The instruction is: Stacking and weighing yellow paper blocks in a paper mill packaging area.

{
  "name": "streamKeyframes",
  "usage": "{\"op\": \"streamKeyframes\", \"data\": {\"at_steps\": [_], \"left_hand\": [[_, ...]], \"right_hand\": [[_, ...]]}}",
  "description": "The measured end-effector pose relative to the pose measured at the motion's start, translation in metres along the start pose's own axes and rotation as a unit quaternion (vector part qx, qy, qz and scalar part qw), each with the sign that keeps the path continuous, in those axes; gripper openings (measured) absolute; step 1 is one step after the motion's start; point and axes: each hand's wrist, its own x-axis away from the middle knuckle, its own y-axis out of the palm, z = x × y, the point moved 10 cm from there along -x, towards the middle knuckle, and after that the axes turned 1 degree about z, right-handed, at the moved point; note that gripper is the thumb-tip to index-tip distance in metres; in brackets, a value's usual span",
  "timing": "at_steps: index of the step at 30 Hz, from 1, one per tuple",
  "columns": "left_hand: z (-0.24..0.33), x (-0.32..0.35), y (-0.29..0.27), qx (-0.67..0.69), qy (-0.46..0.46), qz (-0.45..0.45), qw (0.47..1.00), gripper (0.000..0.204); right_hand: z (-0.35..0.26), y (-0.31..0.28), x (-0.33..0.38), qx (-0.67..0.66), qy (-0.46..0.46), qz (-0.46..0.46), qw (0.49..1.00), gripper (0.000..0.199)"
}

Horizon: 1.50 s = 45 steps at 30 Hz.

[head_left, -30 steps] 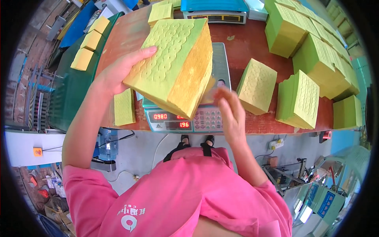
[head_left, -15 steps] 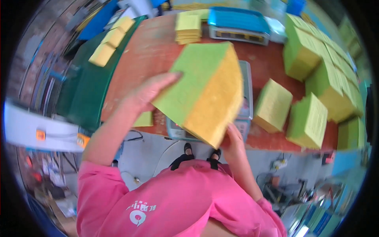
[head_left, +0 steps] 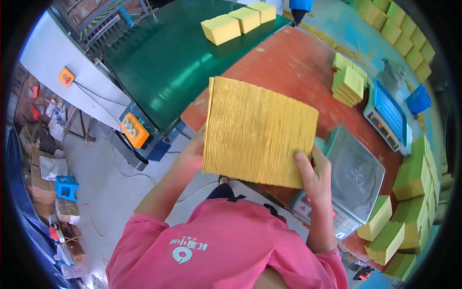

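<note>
Between my two hands is a thick stack of yellow paper [head_left: 260, 130], held up off the table with its ridged sheet edges facing up. My left hand [head_left: 196, 147] grips its left side, the fingers mostly hidden behind it. At the lower right corner, my right hand [head_left: 314, 169] clasps the stack with the thumb on the ridged face. Just right of that hand, a scale [head_left: 356, 176] with a grey metal pan lies on the table.
A green conveyor belt [head_left: 163, 82] runs at the left, with several yellow paper blocks [head_left: 221, 29] on it. The red table [head_left: 284, 62] bears small paper stacks [head_left: 348, 84], a blue-topped scale [head_left: 389, 111] and piled blocks [head_left: 411, 178] at right. An orange button box [head_left: 134, 130] is beside the belt.
My view and body have swung left toward the conveyor. The paper stack has moved off from over the scale and turned, so its ridged edges now face up instead of the green side.
</note>
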Motion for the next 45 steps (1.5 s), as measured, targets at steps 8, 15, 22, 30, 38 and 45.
{"op": "streamKeyframes", "data": {"at_steps": [8,15,22,30,38,45], "left_hand": [[0.121,-0.066,-0.077,-0.193,0.162,0.087,0.964,0.055],[0.16,-0.145,-0.133,-0.445,0.049,0.063,0.892,0.045],[0.177,-0.156,-0.144,-0.437,-0.045,0.154,0.885,0.043],[0.188,-0.153,-0.082,-0.481,0.234,0.126,0.835,0.043],[0.16,-0.142,-0.065,-0.597,0.357,0.0,0.718,0.049],[0.166,-0.144,-0.073,-0.245,0.229,-0.01,0.942,0.062]], "right_hand": [[0.03,0.117,-0.164,0.194,0.006,-0.089,0.977,0.037],[0.13,0.154,-0.203,0.234,0.13,-0.141,0.953,0.047],[0.181,0.123,-0.215,0.066,0.211,-0.085,0.972,0.058],[0.132,0.162,-0.209,-0.205,0.156,0.04,0.965,0.053],[0.153,0.129,-0.195,-0.253,-0.013,0.017,0.967,0.048],[0.122,0.127,-0.204,-0.279,0.019,0.009,0.96,0.052]]}}
